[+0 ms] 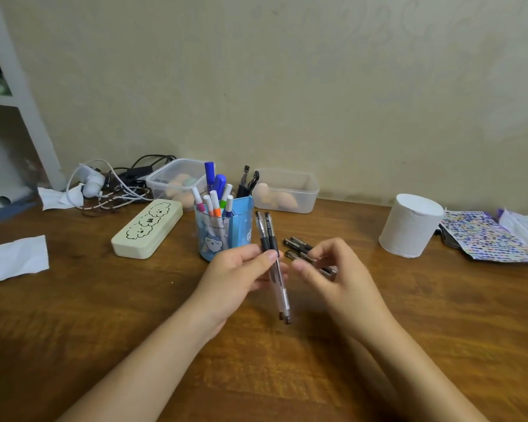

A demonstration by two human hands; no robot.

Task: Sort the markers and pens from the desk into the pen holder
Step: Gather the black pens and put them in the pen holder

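Note:
My left hand point(237, 277) grips two clear black-ink pens point(282, 295) held almost upright, tips up, just right of the blue pen holder point(243, 228). The holder stands at the desk's middle with several coloured markers point(215, 199) and black clips in it. My right hand point(340, 277) hovers beside the pens with fingers loosely curled and nothing held. Several black pens point(297, 246) lie on the desk behind my right hand, partly hidden by its fingers.
A cream pencil case point(148, 228) lies left of the holder. Two clear plastic boxes point(287, 190) and tangled cables point(116, 184) sit along the wall. A white paper roll point(409, 225) and a sticker sheet point(485, 237) are at the right, white paper point(13, 258) at the left.

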